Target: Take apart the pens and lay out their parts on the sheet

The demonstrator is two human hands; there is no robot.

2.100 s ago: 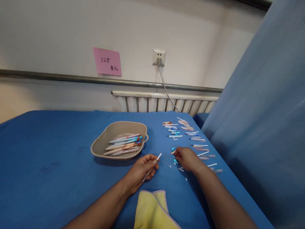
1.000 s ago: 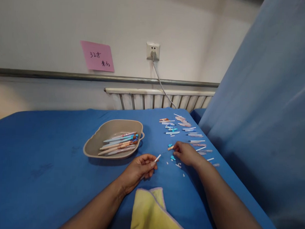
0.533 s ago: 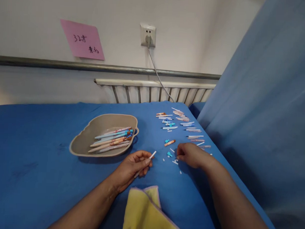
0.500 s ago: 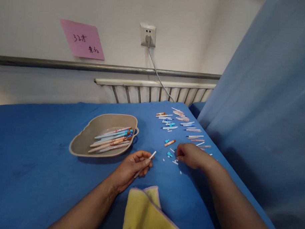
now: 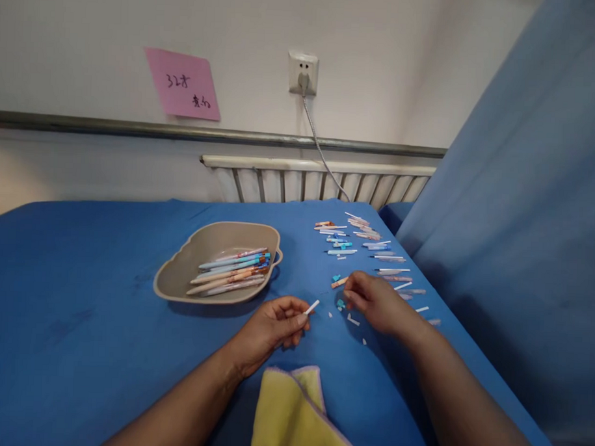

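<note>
My left hand [image 5: 279, 326] is closed around a slim white tube [image 5: 313, 307], which looks like a pen part. One end of the tube sticks out past the thumb. To its right, my right hand [image 5: 373, 300] has its fingers pinched together over the blue sheet. Whatever is between those fingertips is hidden. Close by lie a teal clip piece [image 5: 341, 304], a short white stick [image 5: 353, 321] and small white bits. An orange pen piece [image 5: 339, 283] is partly covered by the right fingers, with another teal piece [image 5: 336, 277] beside it.
A beige basin [image 5: 178, 295] holding several pens [image 5: 232, 273] stands on the left. Sorted pen parts [image 5: 387, 257] lie in rows at the back right. A yellow cloth [image 5: 286, 411] is in front. A blue curtain [image 5: 512, 224] hangs along the right; a rail [image 5: 256, 138] runs behind.
The view has shifted a little, moving everything rightward. My right hand has lifted slightly away from the white bits, toward the orange pen piece. My left hand still grips the white tube.
</note>
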